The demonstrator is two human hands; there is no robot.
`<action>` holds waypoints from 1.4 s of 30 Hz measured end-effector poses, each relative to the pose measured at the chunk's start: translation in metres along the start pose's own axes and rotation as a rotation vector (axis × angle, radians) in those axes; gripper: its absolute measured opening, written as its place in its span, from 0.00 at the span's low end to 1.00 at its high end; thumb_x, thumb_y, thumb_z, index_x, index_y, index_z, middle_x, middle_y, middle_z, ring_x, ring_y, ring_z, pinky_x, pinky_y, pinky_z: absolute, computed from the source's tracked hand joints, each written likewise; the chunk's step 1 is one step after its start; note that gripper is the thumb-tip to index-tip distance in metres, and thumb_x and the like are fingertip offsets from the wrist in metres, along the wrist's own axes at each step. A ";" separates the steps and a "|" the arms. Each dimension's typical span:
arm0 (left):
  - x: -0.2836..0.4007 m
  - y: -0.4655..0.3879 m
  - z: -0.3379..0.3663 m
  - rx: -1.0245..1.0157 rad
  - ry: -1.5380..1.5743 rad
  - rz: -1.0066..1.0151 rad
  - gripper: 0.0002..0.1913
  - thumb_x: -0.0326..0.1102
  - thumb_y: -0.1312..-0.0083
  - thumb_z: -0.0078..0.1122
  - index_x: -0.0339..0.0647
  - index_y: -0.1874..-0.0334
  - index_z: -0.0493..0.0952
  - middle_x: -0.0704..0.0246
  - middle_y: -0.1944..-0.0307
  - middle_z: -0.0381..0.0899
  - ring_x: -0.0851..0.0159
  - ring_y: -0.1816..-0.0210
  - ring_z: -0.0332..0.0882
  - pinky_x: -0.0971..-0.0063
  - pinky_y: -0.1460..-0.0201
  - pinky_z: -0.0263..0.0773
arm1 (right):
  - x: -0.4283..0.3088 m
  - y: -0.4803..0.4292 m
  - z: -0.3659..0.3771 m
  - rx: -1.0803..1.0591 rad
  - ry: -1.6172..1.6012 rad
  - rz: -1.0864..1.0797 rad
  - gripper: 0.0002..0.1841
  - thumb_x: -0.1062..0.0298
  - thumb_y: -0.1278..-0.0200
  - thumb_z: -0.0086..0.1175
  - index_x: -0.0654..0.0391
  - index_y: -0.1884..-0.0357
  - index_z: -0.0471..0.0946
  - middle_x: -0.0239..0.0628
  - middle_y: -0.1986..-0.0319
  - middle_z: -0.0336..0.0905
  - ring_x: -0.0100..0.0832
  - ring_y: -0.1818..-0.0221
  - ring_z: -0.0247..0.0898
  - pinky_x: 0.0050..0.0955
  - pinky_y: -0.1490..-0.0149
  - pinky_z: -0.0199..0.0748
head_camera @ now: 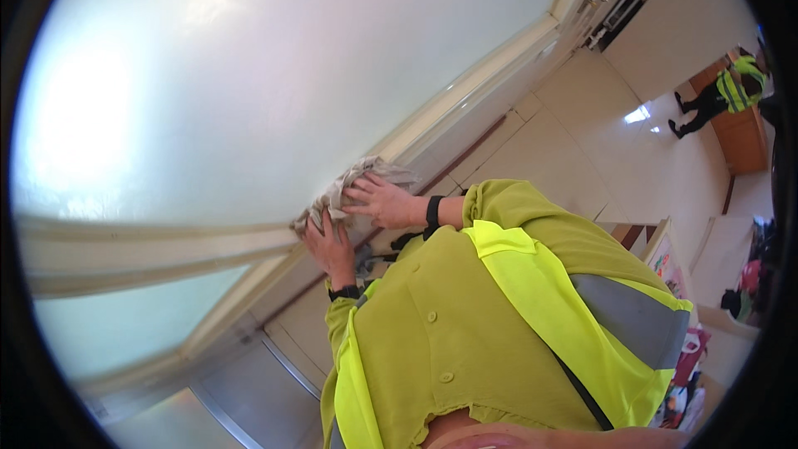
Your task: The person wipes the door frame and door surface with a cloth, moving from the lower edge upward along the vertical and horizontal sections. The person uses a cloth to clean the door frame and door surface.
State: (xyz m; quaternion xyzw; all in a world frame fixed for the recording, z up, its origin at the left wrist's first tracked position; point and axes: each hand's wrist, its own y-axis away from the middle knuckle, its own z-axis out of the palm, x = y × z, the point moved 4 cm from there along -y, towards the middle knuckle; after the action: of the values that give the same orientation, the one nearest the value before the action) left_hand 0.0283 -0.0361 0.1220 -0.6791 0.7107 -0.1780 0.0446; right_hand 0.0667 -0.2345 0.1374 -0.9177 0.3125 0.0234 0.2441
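Note:
A crumpled light grey cloth (336,196) lies against the pale frame at the lower edge of a frosted glass pane (262,93). My right hand (386,201), with a black band at the wrist, presses its spread fingers onto the cloth's upper part. Just below it, my left hand (331,251) has its fingers on the cloth's lower end, over the frame's corner. Both palms face away from me, and the cloth bunches under and between the fingers. A dark band also shows at my left wrist.
Along the cream frame (430,115) runs a tiled floor (573,131). A second frosted pane (137,318) and a metallic panel with a curved bar (255,380) are at lower left. At far right stand a person in a hi-vis vest (735,84) and a wooden cabinet (742,137).

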 end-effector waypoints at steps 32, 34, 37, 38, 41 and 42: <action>0.478 -0.178 0.133 -0.427 0.426 0.943 0.54 0.56 0.43 0.72 0.43 0.18 0.55 0.49 0.22 0.58 0.44 0.22 0.55 0.51 0.20 0.50 | 0.402 0.269 -0.218 0.488 0.253 0.974 0.26 0.64 0.42 0.63 0.59 0.43 0.67 0.49 0.45 0.71 0.57 0.40 0.68 0.45 0.34 0.69; 0.516 -0.191 0.147 -0.449 0.363 0.946 0.54 0.56 0.43 0.72 0.42 0.18 0.54 0.49 0.22 0.59 0.45 0.22 0.55 0.53 0.19 0.50 | 0.434 0.286 -0.226 0.470 0.311 1.047 0.27 0.65 0.41 0.61 0.59 0.41 0.67 0.50 0.42 0.70 0.56 0.38 0.67 0.46 0.33 0.69; 0.552 -0.203 0.157 -0.474 0.391 0.937 0.54 0.57 0.42 0.72 0.41 0.18 0.54 0.50 0.23 0.60 0.47 0.22 0.56 0.55 0.19 0.50 | 0.467 0.305 -0.231 0.434 0.337 1.170 0.28 0.66 0.41 0.60 0.59 0.38 0.66 0.50 0.39 0.69 0.55 0.35 0.66 0.45 0.31 0.68; 0.558 -0.205 0.159 -0.483 0.390 0.935 0.54 0.57 0.42 0.72 0.41 0.18 0.54 0.50 0.23 0.60 0.47 0.22 0.56 0.55 0.19 0.50 | 0.477 0.310 -0.233 0.393 0.308 1.271 0.29 0.66 0.40 0.60 0.59 0.37 0.66 0.50 0.38 0.68 0.55 0.34 0.66 0.45 0.30 0.68; 0.563 -0.208 0.160 -0.527 0.374 0.929 0.54 0.57 0.41 0.72 0.41 0.18 0.54 0.50 0.23 0.61 0.48 0.21 0.55 0.56 0.19 0.51 | 0.486 0.313 -0.243 0.334 0.187 1.310 0.28 0.64 0.38 0.59 0.60 0.37 0.67 0.50 0.37 0.68 0.55 0.32 0.65 0.45 0.29 0.68; 0.562 -0.209 0.160 -0.556 0.367 0.926 0.53 0.57 0.41 0.71 0.41 0.18 0.54 0.51 0.23 0.61 0.48 0.21 0.55 0.57 0.19 0.51 | 0.485 0.312 -0.247 0.332 0.144 1.317 0.28 0.64 0.38 0.59 0.60 0.37 0.67 0.50 0.36 0.68 0.54 0.32 0.65 0.45 0.30 0.68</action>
State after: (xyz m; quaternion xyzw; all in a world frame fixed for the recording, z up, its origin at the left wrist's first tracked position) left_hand 0.2341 -0.6211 0.1382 -0.2407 0.9505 -0.0614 -0.1866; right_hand 0.2472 -0.8356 0.1246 -0.4858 0.8208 0.0577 0.2948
